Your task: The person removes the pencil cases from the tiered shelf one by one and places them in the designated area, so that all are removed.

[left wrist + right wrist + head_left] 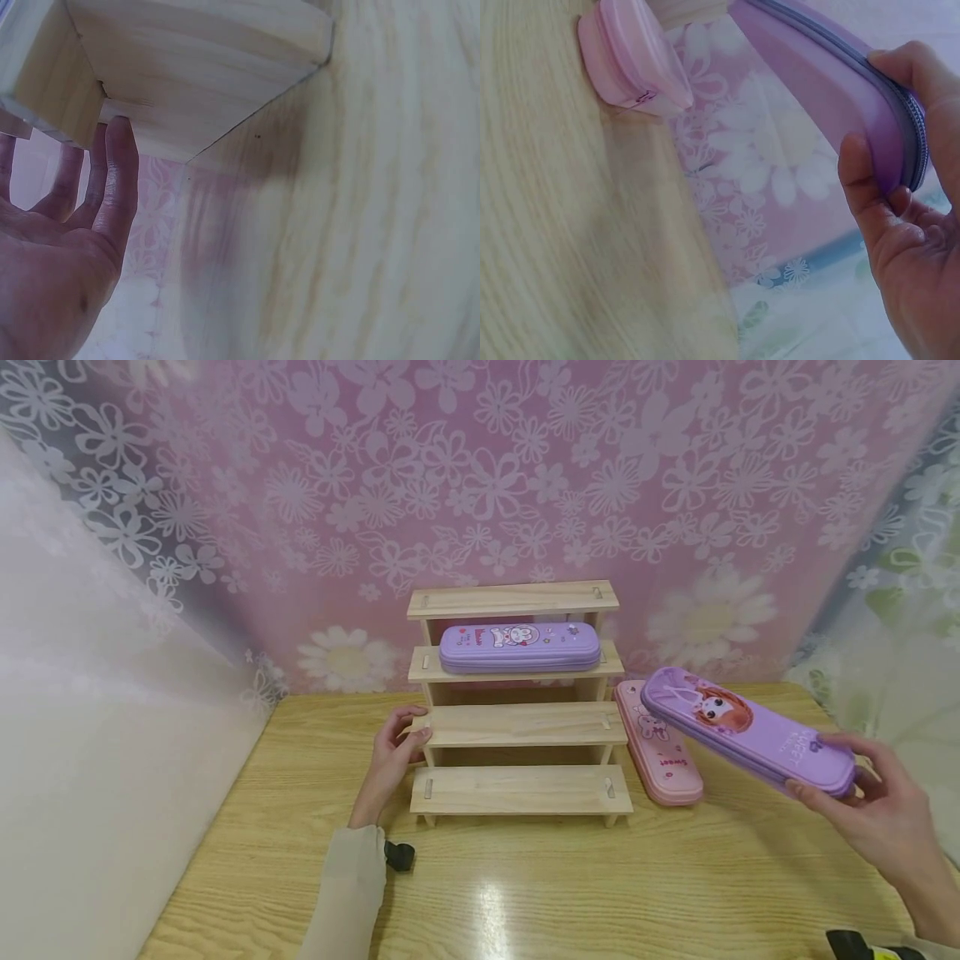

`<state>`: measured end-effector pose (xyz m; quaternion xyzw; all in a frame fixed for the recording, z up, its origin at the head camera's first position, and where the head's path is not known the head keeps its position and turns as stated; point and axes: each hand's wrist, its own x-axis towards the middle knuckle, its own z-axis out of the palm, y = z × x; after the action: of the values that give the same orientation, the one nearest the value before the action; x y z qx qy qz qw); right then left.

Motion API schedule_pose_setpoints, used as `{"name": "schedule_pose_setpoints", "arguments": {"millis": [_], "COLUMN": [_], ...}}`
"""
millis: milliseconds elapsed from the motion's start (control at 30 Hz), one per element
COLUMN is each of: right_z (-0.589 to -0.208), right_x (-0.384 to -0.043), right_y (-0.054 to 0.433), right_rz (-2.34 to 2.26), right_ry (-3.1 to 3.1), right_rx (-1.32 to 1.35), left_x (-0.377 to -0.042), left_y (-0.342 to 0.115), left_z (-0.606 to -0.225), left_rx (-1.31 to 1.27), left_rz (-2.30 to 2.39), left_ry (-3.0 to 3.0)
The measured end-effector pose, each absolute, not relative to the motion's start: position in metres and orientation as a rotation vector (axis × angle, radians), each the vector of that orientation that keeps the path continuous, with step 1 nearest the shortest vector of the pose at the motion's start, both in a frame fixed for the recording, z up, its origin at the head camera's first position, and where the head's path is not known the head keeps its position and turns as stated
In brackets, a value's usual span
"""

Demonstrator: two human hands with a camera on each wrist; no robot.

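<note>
At the right, my right hand [888, 810] grips one end of a purple pencil case [750, 727] with a red-haired doll print. That case is tilted in the air, its zipper [909, 112] seen in the right wrist view. My left hand [395, 752] holds the left end of a wooden stepped rack [517, 724], thumb on a tier; in the left wrist view its fingers [120, 172] reach behind the wood. Another purple pencil case [521, 647], with a rabbit print, lies on the second tier from the top. A pink pencil case [663, 752] lies on the table right of the rack.
The rack stands on a wood-grain table [517, 893]. Behind it hangs a pink flowered cloth [465, 485], and pale cloth [97, 735] borders the left side. The held case's far end overlaps the pink case in the head view.
</note>
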<state>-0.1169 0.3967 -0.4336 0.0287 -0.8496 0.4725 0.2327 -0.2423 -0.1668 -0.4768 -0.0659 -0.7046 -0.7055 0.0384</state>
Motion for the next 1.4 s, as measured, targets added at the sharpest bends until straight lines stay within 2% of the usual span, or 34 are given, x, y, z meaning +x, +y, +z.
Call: {"name": "schedule_pose_setpoints", "arguments": {"millis": [233,600,1033,1400], "right_z": [-0.438,-0.444,-0.455,-0.462], "right_x": [-0.12,-0.126,-0.139,-0.145], "right_y": [0.396,0.396,0.396,0.399], "right_rz": [1.212,1.05,0.993,0.981], "right_ry": [-2.295,-2.325,-2.306,-2.471], "right_rx": [0.009,-0.347,-0.54,-0.523], "left_x": [-0.244,-0.243,-0.242,-0.244], "left_y": [-0.167,-0.166,-0.167,-0.167], "left_z": [-0.478,-0.476,-0.475,-0.478], "left_rx": [-0.191,-0.185,-0.175,-0.195], "left_rz": [-2.165,-2.186,-2.162,-2.168], "left_ry": [-2.163,-2.149,-2.169,-2.158]}}
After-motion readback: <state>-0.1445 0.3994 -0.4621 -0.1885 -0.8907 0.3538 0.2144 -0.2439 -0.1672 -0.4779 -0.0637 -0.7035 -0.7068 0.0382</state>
